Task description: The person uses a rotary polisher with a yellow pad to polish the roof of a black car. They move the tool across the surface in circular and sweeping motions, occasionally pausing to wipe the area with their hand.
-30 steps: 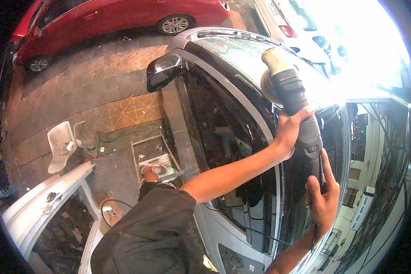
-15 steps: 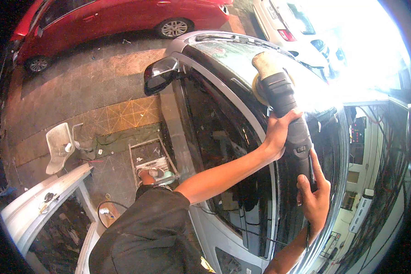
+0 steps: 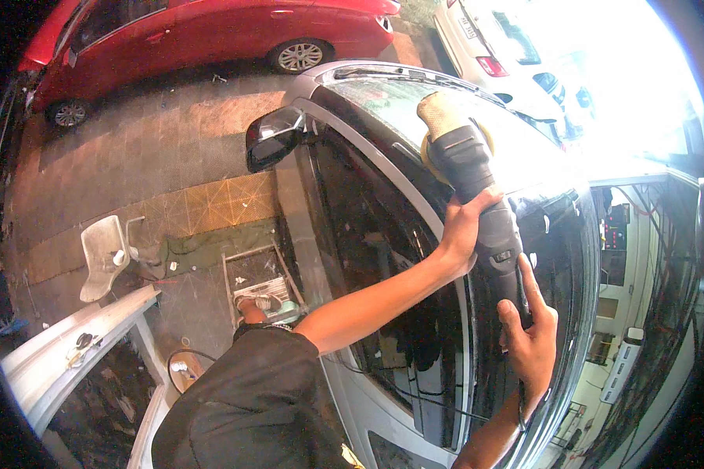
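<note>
Black car roof (image 3: 557, 270) beneath, left fingers (image 3: 486, 198) and right fingers (image 3: 532, 288) wrap a dark, tan-nosed, yellow-padded polisher (image 3: 493, 228).

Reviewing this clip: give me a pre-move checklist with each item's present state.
1. Bare left hand around the black cylindrical power tool: ok, gripping behind its tan-covered head.
2. Bare right hand on the tool's rear handle: ok, held.
3. Round yellow pad flat against the grey car's glossy black roof: cannot tell, the head mostly covers it.
4. Thin black cord clear of the right forearm: not ok, it overlaps the forearm in view.
5. Both feet steady: cannot tell, only one sandalled foot shows.
</note>
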### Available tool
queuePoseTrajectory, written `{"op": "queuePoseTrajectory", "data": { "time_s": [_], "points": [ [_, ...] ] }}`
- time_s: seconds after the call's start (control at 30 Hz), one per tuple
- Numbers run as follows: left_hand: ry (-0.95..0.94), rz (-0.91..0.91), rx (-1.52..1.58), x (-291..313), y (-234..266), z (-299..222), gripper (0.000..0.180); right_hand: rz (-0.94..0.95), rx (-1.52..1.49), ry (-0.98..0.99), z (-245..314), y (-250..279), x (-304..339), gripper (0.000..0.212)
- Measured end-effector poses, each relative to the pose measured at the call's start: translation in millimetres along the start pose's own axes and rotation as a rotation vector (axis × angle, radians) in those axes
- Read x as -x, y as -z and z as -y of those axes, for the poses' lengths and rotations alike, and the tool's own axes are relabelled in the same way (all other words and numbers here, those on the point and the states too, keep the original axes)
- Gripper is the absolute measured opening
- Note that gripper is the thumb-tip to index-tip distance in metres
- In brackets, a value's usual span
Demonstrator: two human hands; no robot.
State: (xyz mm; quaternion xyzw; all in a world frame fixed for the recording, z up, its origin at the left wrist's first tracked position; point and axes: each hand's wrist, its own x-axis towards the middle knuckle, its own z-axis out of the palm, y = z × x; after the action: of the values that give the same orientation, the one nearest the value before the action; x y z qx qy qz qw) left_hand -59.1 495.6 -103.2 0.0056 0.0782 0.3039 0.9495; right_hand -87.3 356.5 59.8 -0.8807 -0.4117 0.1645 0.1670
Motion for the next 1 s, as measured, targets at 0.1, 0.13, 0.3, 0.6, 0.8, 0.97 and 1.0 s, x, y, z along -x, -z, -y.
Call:
{"op": "queuePoseTrajectory", "data": {
  "time_s": [0.1, 0.13, 0.3, 0.6, 0.8, 0.97, 1.0],
  "points": [
    [0.038, 0.019, 0.046, 1.0, 1.1, -9.4, 0.025, 0.006, 0.011, 0.003, 2.7, -2.0, -5.1, 0.066],
    [0.037, 0.000, 0.026, 2.3, 0.6, -13.4, 0.025, 0.013, 0.010, -0.003, 3.0, -3.5, -7.7, 0.066],
    [0.020, 0.014, 0.056, -3.8, 6.0, -19.5, 0.026, 0.046, 0.029, -0.031, 8.4, -5.4, -17.0, 0.065],
    [-0.004, 0.026, 0.064, -22.8, 25.7, -30.4, 0.032, 0.054, 0.045, 0.050, 10.5, -18.0, -41.1, 0.064],
    [-0.037, 0.014, 0.074, -29.9, 29.5, -34.2, 0.029, 0.075, 0.076, 0.100, 14.0, -19.0, -52.6, 0.063],
    [-0.068, 0.042, 0.109, -37.5, 31.6, -38.8, 0.026, 0.105, 0.072, 0.103, 20.6, -22.3, -61.7, 0.063],
    [-0.076, 0.057, 0.121, -38.7, 34.2, -40.4, 0.026, 0.113, 0.079, 0.098, 21.5, -23.2, -63.1, 0.063]
  ]
}}
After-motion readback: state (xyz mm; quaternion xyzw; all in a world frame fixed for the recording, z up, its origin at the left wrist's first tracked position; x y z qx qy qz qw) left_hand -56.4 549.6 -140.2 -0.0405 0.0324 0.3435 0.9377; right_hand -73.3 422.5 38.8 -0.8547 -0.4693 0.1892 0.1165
